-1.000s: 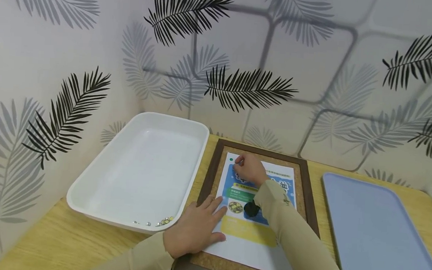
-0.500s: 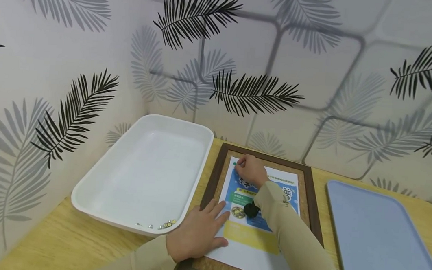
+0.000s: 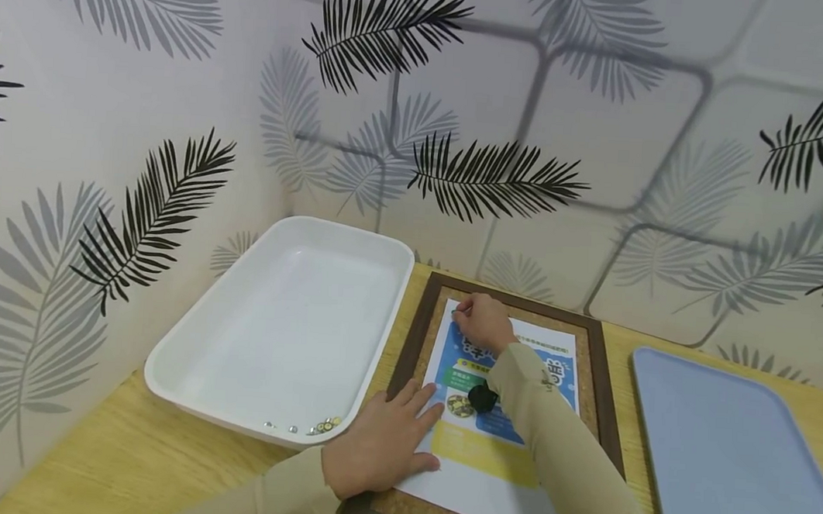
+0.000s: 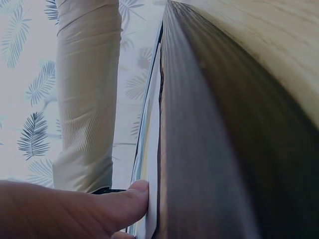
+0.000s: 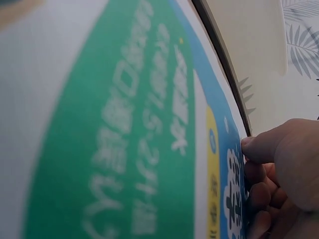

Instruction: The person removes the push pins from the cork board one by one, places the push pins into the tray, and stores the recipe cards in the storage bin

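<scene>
A printed poster (image 3: 483, 497) lies on a cork board (image 3: 433, 513) with a dark brown frame (image 3: 410, 350). My left hand (image 3: 382, 446) rests spread over the poster's left edge and the frame; in the left wrist view its thumb (image 4: 122, 204) touches the paper. At the poster's top left corner is my right hand (image 3: 486, 323), its fingers curled. The right wrist view shows the right thumb (image 5: 264, 145) against the paper near its edge. Whether something small is pinched there is hidden.
A white tray (image 3: 296, 321) stands left of the board, with several small gold and silver pieces (image 3: 326, 425) at its near end. To the right lies a blue-grey tray (image 3: 723, 444). A patterned wall (image 3: 362, 130) rises behind the wooden table (image 3: 128, 459).
The right thumb has shifted slightly toward the poster's corner and now covers the green dot seen there earlier. The left hand stays in place on the poster. The head view has shifted a little.
</scene>
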Available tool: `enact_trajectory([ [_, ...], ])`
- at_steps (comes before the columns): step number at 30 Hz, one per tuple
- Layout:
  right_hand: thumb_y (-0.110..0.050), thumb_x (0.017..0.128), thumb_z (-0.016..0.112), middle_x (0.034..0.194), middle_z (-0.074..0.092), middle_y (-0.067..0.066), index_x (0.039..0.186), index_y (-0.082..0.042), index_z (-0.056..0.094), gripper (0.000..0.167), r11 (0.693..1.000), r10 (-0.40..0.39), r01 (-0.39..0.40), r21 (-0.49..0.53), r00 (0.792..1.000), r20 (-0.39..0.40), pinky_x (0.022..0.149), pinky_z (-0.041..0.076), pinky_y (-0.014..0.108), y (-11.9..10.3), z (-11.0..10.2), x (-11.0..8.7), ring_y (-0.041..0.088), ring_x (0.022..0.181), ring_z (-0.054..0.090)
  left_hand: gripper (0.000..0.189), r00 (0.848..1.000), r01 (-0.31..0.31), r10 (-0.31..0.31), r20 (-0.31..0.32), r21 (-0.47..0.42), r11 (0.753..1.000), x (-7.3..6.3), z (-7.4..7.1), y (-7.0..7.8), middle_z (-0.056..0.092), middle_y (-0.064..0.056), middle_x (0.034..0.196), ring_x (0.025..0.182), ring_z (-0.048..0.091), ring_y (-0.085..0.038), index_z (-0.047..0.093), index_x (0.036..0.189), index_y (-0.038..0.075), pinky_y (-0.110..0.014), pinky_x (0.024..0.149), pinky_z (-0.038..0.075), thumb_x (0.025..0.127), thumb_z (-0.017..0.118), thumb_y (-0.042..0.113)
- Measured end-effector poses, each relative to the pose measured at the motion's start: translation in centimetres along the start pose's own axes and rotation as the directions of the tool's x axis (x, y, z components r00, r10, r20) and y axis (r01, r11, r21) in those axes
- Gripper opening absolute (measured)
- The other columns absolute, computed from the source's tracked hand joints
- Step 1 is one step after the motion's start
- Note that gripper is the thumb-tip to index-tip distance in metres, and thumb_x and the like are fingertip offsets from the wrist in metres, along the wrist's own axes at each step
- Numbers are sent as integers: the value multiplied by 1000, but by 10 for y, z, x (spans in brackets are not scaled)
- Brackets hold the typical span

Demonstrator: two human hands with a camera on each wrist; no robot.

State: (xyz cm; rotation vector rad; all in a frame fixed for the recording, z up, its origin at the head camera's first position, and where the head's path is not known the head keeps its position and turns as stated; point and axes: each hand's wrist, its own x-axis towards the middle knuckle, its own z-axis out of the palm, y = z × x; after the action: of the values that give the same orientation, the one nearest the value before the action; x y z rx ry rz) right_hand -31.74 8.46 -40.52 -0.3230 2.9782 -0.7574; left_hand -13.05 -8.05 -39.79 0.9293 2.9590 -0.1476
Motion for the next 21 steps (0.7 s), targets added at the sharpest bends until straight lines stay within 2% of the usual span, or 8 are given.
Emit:
enact_trajectory([
  [12, -21, 92, 60, 76, 66, 5, 91, -4, 69, 20, 999, -47, 47, -3, 999, 6, 69, 48, 34, 3, -3, 7, 14, 63, 56, 67, 1000, 1, -1, -14, 18, 1000, 1, 1, 0, 37, -4, 154, 139, 39, -22, 44, 145, 21, -39, 91, 50, 93, 43, 62],
  [21, -20, 93, 59, 75, 64, 5, 91, -3, 69, 20, 999, -32, 31, 23, 999, 23, 67, 47, 32, 3, -3, 3, 14, 62, 54, 66, 1000, -7, 7, -3, 29, 1000, 1, 2, 0, 37, -4, 154, 140, 39, -22, 44, 145, 21, -40, 91, 50, 93, 43, 62],
])
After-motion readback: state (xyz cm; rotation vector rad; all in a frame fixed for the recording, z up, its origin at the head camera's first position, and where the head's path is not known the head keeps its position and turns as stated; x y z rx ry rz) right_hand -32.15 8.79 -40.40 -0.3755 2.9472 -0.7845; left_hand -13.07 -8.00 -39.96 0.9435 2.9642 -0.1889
